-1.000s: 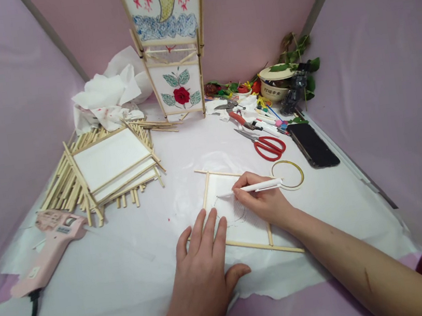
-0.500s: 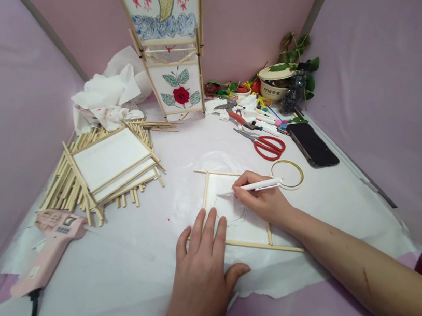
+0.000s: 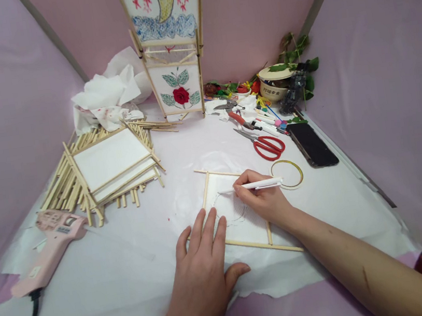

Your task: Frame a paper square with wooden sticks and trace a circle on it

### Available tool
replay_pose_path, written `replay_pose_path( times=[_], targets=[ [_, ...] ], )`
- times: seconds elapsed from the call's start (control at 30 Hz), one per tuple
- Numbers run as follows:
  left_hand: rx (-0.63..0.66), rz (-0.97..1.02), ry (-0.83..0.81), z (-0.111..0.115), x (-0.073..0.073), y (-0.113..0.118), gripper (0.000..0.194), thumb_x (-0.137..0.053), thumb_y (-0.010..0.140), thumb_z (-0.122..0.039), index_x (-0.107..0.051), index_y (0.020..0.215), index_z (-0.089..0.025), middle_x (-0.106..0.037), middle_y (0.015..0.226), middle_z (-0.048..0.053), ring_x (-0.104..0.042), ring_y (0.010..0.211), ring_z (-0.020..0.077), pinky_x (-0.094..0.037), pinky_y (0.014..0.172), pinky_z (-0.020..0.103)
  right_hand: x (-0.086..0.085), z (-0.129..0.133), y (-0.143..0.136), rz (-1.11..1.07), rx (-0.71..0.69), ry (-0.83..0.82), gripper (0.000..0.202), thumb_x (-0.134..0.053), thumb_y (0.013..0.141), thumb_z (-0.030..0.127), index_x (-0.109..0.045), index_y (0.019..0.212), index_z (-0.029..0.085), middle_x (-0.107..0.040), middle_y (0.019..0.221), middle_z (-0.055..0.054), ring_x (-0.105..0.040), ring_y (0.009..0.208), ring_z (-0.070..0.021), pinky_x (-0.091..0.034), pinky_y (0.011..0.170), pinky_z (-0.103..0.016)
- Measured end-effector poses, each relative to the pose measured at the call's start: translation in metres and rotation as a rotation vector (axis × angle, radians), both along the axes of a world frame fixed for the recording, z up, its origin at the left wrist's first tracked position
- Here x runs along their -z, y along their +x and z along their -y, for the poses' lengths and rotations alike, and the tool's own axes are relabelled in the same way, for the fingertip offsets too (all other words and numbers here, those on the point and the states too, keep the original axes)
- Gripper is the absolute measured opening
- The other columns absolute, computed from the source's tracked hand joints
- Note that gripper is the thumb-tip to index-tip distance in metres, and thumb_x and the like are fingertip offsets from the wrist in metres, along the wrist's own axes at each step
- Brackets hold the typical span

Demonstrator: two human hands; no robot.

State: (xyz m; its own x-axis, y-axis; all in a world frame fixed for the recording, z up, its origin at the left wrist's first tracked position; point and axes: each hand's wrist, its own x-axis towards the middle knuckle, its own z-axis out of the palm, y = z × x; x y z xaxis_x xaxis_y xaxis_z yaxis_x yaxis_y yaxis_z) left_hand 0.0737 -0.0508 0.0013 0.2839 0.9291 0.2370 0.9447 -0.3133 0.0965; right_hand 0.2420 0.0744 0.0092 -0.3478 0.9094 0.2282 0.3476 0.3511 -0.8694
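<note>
A white panel point(image 3: 255, 225) edged with thin wooden sticks lies flat before me, with a dotted, roughly round outline on it. My right hand point(image 3: 263, 199) holds a white pen point(image 3: 265, 184) in a pinch, its tip at the upper left part of the outline. Fingers spread, my left hand point(image 3: 203, 258) lies over the panel's lower left corner, its fingertips on the white sheet and stick frame. A yellow ring point(image 3: 301, 171) is on the table just beyond my right hand.
Stick-framed panels point(image 3: 111, 159) rest on wooden sticks at left, near a pink glue gun point(image 3: 49, 254). A tall decorated frame point(image 3: 180, 81) stands at the back. Red-handled scissors point(image 3: 270, 148), pliers point(image 3: 240, 119), a black phone point(image 3: 313, 144) and a bowl point(image 3: 272, 89) are at right.
The pen tip has shifted very slightly to the right along the top of the dotted outline, together with my right hand. My left hand stays in place.
</note>
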Motion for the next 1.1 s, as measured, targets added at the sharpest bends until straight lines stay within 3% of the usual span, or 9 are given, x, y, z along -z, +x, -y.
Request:
replay_pose_path(
  times=[1.1],
  targets=[
    [-0.009, -0.038, -0.006, 0.0047, -0.0062, 0.0022, 0.07, -0.037, 0.09, -0.069, -0.055, 0.133, -0.016, -0.048, 0.144, 0.01, -0.04, 0.134, 0.0309, -0.033, 0.097, 0.046, 0.0007, 0.0007, 0.002, -0.02, 0.045, 0.001, 0.011, -0.056, 0.083, 0.02, -0.055, 0.072, 0.019, -0.052, 0.06, 0.004, -0.044, 0.053, -0.0101, -0.035, 0.049, -0.023]
  ],
)
